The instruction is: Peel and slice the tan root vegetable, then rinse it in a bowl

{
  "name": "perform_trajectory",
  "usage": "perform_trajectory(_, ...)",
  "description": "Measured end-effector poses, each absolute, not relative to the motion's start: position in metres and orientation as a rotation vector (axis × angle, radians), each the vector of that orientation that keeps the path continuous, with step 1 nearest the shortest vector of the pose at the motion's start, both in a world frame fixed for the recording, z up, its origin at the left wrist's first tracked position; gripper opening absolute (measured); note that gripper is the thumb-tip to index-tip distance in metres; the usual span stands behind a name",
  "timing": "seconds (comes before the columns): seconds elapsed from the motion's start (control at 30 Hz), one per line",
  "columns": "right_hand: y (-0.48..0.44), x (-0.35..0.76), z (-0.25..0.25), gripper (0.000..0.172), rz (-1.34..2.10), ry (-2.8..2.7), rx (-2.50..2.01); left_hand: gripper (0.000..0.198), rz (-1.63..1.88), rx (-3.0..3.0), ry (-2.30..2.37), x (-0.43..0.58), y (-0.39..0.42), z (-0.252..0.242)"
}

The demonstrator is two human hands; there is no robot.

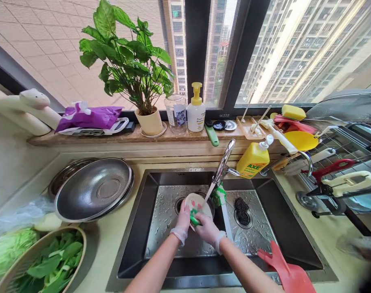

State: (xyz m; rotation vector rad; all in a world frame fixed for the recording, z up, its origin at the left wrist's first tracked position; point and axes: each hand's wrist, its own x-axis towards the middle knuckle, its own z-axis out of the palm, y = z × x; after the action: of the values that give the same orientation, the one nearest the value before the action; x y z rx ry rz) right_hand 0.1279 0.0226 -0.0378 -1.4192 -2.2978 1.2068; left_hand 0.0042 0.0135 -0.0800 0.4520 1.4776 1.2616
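My left hand (182, 220), in a clear thin glove, grips the left edge of a white dish (206, 209) with a red and green pattern. The dish is tilted over the left basin, under running water. Gloved the same way, my right hand (207, 228) presses a green and white cloth (194, 218) against the inside of the dish; its fingers are closed around the cloth. Above them, the chrome faucet (224, 160) pours a stream onto the dish. Another green and white cloth (220, 194) hangs on the divider at the right.
The steel double sink (133, 244) holds a dark scrubber (241, 205) in its right basin. A red rubber glove (287, 268) drapes over the front edge. Yellow detergent (253, 160) stands behind. Metal colanders (93, 189) and a basket of greens (81, 260) are left; a wire rack (356, 162) is right.
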Motion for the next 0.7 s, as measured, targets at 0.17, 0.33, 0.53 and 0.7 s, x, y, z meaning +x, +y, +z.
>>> perform_trajectory(0.17, 0.048, 0.115, -0.045, 0.035, 1.161, -2.023, -1.594, 0.049, 1.238, 0.812, 1.49, 0.01, 0.011, -0.068)
perform_trajectory(0.33, 0.041, 0.136, -0.054, 0.033, 1.209, -1.767, -1.842, 0.05, 1.109, 1.064, 1.535, 0.011, 0.02, -0.051)
perform_trajectory(0.53, 0.032, 0.119, -0.045, 0.023, 1.476, -1.488, -1.606, 0.049, 1.061, 1.099, 1.562, 0.017, 0.025, -0.054)
perform_trajectory(0.7, 0.049, 0.106, -0.035, 0.031, 1.554, -1.2, -1.474, 0.056, 1.141, 1.057, 1.521, 0.015, 0.02, -0.061)
